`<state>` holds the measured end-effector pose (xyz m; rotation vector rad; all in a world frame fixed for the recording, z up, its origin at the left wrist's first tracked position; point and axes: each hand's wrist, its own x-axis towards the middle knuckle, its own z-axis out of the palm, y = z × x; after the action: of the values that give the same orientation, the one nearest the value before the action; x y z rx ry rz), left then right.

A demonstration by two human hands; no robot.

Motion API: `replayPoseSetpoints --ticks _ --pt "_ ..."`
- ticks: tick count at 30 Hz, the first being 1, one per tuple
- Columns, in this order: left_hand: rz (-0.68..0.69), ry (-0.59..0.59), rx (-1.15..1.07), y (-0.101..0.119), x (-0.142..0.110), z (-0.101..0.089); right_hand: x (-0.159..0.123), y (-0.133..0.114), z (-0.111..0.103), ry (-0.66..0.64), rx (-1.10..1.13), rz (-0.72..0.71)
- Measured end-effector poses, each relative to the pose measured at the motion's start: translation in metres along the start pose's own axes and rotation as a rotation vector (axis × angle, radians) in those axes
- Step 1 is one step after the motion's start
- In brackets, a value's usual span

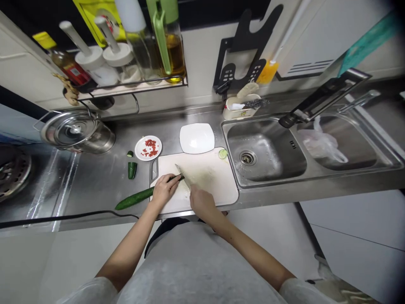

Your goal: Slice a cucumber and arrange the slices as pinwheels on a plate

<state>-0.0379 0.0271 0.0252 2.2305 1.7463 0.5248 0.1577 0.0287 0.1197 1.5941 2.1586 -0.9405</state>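
A long green cucumber (134, 199) lies slantwise, its near end on the steel counter and its other end on the white cutting board (221, 188). My left hand (163, 190) is closed over the cucumber's board end, fingers pressed on it. In my right hand (202, 204) is a kitchen knife (182, 174), its blade right beside my left fingertips at the cucumber. A pale round cucumber slice (222, 154) rests at the board's far right corner. Two short cucumber pieces, a chunk (132, 170) and a smaller end (130, 153), sit on the counter to the left.
Behind the board stand a white square plate (196, 138) and a small plate (139, 148) with chopped red bits. A lidded steel pot (101, 137) is at the left, a double sink (268, 175) at the right. A black cable (72, 216) runs along the front edge.
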Motion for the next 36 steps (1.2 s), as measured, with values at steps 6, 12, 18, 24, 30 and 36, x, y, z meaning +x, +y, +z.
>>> replayPoseSetpoints --ticks 6,12,18,24,30,36 --pt "0.035 0.03 0.01 0.0 0.001 -0.001 -0.004 -0.004 0.003 -0.03 -0.009 0.002" --pt "0.049 0.057 0.046 0.001 0.0 0.001 -0.011 -0.005 0.008 -0.036 -0.03 0.009" --pt "0.063 0.069 0.048 -0.001 -0.004 0.005 -0.013 -0.008 0.012 -0.018 -0.015 0.015" --pt "0.077 0.089 0.06 -0.003 -0.003 0.007 -0.01 -0.008 0.017 -0.002 0.002 0.012" --pt "0.102 0.096 0.071 -0.003 -0.003 0.005 -0.005 -0.008 0.011 -0.018 0.009 0.0" --pt "0.096 0.104 0.056 -0.003 -0.003 0.007 0.004 -0.009 0.006 -0.068 0.036 0.001"
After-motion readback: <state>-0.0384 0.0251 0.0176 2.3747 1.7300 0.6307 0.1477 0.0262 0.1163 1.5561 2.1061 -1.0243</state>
